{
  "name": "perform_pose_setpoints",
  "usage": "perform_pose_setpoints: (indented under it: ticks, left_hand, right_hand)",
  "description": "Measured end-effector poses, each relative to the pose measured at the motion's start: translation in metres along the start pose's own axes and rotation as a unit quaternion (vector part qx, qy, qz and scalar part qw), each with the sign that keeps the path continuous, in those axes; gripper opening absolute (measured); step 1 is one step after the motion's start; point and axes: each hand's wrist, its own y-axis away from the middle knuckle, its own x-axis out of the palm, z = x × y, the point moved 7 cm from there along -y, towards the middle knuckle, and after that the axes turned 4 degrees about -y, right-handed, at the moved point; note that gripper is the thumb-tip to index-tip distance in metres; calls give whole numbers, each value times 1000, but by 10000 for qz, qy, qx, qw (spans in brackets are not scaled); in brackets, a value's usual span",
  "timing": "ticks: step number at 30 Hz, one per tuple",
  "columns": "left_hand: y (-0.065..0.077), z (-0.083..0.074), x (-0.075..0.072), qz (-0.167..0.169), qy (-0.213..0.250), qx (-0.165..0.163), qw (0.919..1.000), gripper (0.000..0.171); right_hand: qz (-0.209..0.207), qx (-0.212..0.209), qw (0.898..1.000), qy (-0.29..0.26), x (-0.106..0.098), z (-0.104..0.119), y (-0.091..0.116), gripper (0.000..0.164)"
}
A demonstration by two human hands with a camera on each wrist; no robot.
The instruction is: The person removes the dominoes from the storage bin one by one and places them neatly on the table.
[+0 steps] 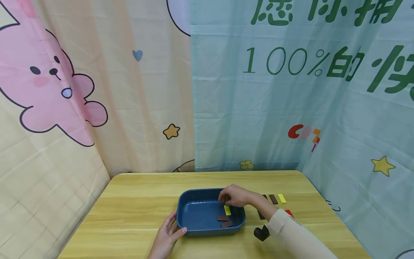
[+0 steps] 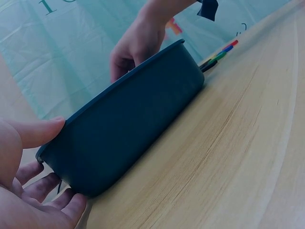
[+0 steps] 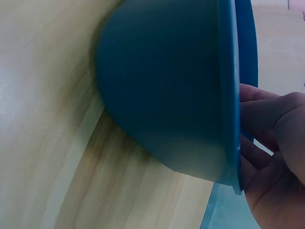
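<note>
A dark blue rectangular basin point(image 1: 194, 230) stands on the table. My left hand point(image 1: 166, 235) grips its left end, thumb over the rim and fingers against the outer wall, as the left wrist view shows up close. Over the far right rim, my right hand point(image 1: 237, 196) reaches into the basin with bent fingers. The rim hides those fingertips in both wrist views, and I cannot tell whether they hold anything. Inside lie a yellow flat rectangular block point(image 1: 227, 210) and two brown blocks, one brown block point(image 1: 222, 218) behind the other brown block point(image 1: 226, 224).
Right of the basin, partly behind my right forearm, lie more flat blocks: a brown block point(image 1: 273, 199), a yellow block point(image 1: 282, 198), a red block point(image 1: 289, 213) and a black block point(image 1: 261, 215). Printed curtains point(image 1: 245, 108) hang behind the wooden table point(image 1: 129, 216).
</note>
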Motion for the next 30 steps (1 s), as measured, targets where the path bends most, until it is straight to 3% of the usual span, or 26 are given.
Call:
perform_pose_setpoints:
  ticks: [7, 15, 19, 24, 30]
  left_hand:
    - [-1, 1, 0, 85, 18, 69, 9999, 81]
    - [-1, 1, 0, 108, 15, 159, 9998, 80]
    - [-1, 3, -1, 65, -44, 74, 9999, 80]
    - [1, 4, 0, 124, 112, 127, 9998, 81]
    - [1, 3, 0, 171, 125, 204, 9996, 82]
  right_hand:
    - [652, 243, 9954, 659, 8, 4, -6, 27]
    - [1325, 478, 9782, 1526, 21, 5, -12, 37]
    - [1239, 419, 9750, 1799, 25, 3, -16, 33]
    - [1022, 329, 9786, 1755, 27, 3, -17, 24]
    - [559, -64, 9863, 1554, 26, 4, -16, 12]
